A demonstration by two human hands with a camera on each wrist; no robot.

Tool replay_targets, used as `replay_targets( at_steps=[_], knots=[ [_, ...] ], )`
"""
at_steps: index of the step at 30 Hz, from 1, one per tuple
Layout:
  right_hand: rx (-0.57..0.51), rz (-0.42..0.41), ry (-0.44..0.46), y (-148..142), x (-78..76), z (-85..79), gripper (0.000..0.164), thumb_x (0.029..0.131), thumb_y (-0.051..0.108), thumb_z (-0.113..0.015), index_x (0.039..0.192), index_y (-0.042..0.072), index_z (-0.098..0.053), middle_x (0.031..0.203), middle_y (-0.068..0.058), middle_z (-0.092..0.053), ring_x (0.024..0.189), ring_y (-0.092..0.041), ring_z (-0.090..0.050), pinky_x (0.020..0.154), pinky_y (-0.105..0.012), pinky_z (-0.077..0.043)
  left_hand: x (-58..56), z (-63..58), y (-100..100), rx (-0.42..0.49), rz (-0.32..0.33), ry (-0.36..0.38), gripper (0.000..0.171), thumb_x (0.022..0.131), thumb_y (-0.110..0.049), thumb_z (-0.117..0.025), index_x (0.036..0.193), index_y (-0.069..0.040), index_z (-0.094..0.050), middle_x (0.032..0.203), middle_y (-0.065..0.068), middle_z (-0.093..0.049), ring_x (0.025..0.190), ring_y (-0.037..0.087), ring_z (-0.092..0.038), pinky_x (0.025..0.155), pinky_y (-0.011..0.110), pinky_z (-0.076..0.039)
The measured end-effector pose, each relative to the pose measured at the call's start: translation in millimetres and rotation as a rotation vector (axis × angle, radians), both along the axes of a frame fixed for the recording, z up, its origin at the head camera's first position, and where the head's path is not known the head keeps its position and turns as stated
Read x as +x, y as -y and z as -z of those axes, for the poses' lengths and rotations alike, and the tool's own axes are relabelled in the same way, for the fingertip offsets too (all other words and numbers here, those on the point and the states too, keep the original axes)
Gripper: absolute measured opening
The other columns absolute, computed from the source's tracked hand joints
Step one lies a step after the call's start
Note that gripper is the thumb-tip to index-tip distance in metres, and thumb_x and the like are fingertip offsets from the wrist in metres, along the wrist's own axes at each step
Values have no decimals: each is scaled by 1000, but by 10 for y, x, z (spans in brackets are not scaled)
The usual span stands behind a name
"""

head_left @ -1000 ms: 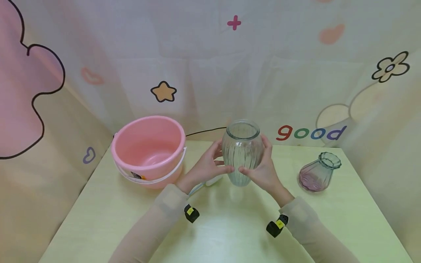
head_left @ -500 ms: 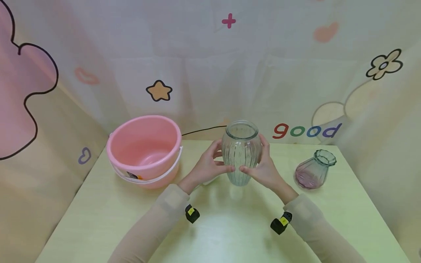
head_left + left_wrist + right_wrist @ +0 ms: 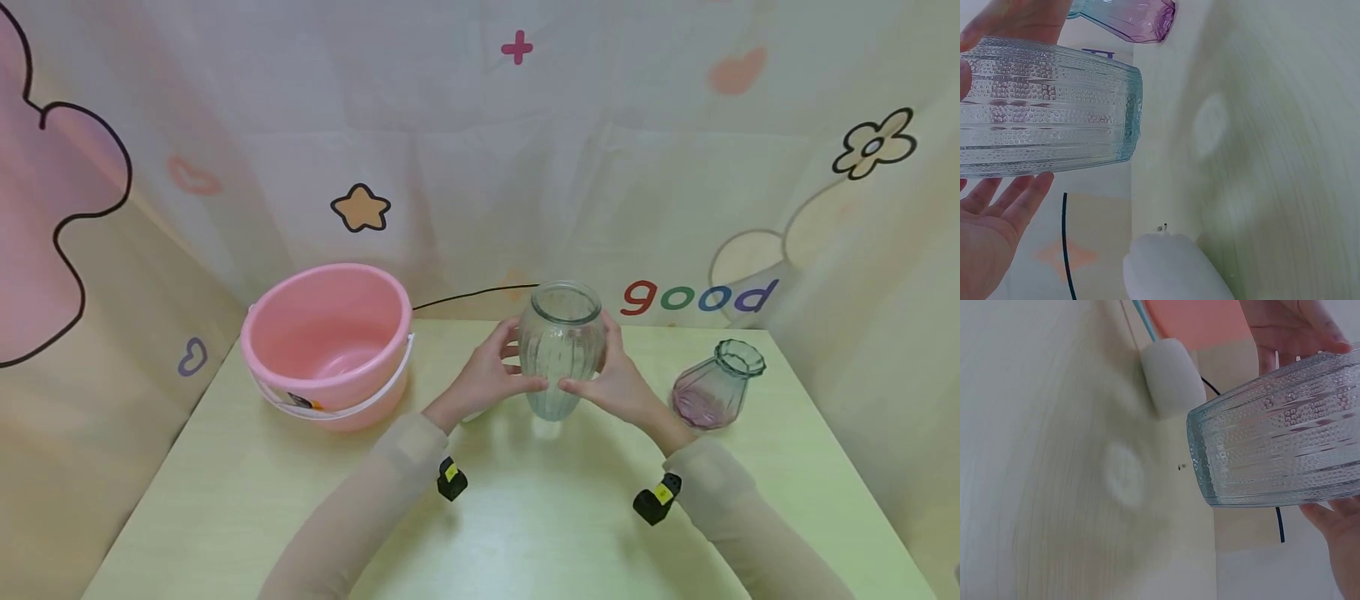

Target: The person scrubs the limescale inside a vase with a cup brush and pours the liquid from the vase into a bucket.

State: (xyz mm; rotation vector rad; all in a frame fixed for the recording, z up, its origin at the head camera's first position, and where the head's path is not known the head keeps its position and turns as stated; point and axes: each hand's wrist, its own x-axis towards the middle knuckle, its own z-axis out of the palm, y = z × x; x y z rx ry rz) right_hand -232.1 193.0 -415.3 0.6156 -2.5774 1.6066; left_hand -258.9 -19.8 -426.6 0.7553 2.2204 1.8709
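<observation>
A clear ribbed glass vase is held off the table between both hands, mouth up. My left hand grips its left side and my right hand its right, thumbs across the front. Both wrist views show the bumpy glass wall and the vase's base apart from the tabletop. Behind my left wrist, mostly hidden in the head view, lies a white rounded head on a light blue stick. To the right, a smaller glass vase, green at the neck and purple at the base, stands on the table.
A pink bucket with a white handle stands at the back left of the pale wooden table. A printed cloth hangs behind the table and along both sides.
Both hands have shifted the clear vase slightly to the right. The head view has turned a little to the right. The bucket and small vase stay where they stand.
</observation>
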Motion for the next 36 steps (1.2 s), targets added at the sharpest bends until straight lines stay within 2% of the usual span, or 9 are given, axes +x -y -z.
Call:
replay_targets(
  at_steps=[3, 9, 15, 17, 22, 24, 27, 36],
  knots=[
    [0, 7, -29, -80, -73, 95, 105, 71, 18, -76, 141, 33, 2, 137, -15, -29, 120, -35, -35, 90, -61, -35, -80, 78, -69, -11, 1, -9, 84, 66, -18, -80, 134, -31, -32, 127, -3, -47, 109, 16, -49, 83, 34, -46],
    [2, 32, -92, -191, -168, 190, 102, 69, 22, -78, 141, 30, -5, 135, -12, -31, 120, -33, -35, 88, -64, -35, -187, 143, -182, -51, -5, -13, 88, 64, -24, -80, 135, -33, -30, 129, -4, -45, 110, 15, -48, 84, 32, -46],
    [38, 63, -39, -300, -238, 168, 103, 70, 21, -77, 141, 30, -2, 139, -13, -27, 123, -35, -31, 91, -63, -32, -290, 141, -296, -67, -1, 1, 88, 65, -23, -80, 136, -31, -29, 130, -2, -44, 110, 15, -48, 81, 28, -47],
    [49, 58, -21, -299, -221, 86, 102, 72, 18, -75, 142, 24, -1, 139, -17, -26, 123, -38, -31, 91, -64, -31, -332, 148, -329, -85, -7, 9, 88, 64, -24, -80, 136, -31, -29, 130, -2, -44, 110, 15, -48, 81, 28, -47],
    [81, 68, 21, -399, -294, 112, 99, 73, 23, -74, 141, 27, -1, 138, -17, -27, 122, -39, -33, 90, -65, -31, -412, 159, -426, -101, -9, 22, 88, 65, -23, -80, 137, -27, -30, 129, -2, -45, 109, 14, -48, 79, 27, -47],
    [98, 82, 41, -477, -373, 200, 98, 72, 30, -75, 139, 34, -3, 139, -14, -27, 122, -38, -33, 91, -64, -31, -441, 166, -469, -100, -11, 20, 88, 65, -21, -80, 137, -25, -30, 130, 0, -45, 109, 15, -49, 79, 26, -47],
    [124, 104, 85, -533, -426, 203, 99, 72, 35, -74, 139, 35, -1, 141, -13, -24, 124, -39, -30, 92, -64, -31, -494, 181, -528, -109, -11, 15, 88, 65, -21, -80, 137, -25, -31, 131, 0, -44, 110, 17, -48, 79, 27, -47],
    [107, 108, 111, -616, -538, 192, 103, 73, 33, -74, 142, 27, 2, 144, -15, -19, 125, -42, -26, 90, -60, -35, -604, 208, -668, -131, -35, 24, 87, 67, -16, -78, 138, -25, -28, 135, 2, -42, 113, 19, -46, 84, 29, -46]
  ],
)
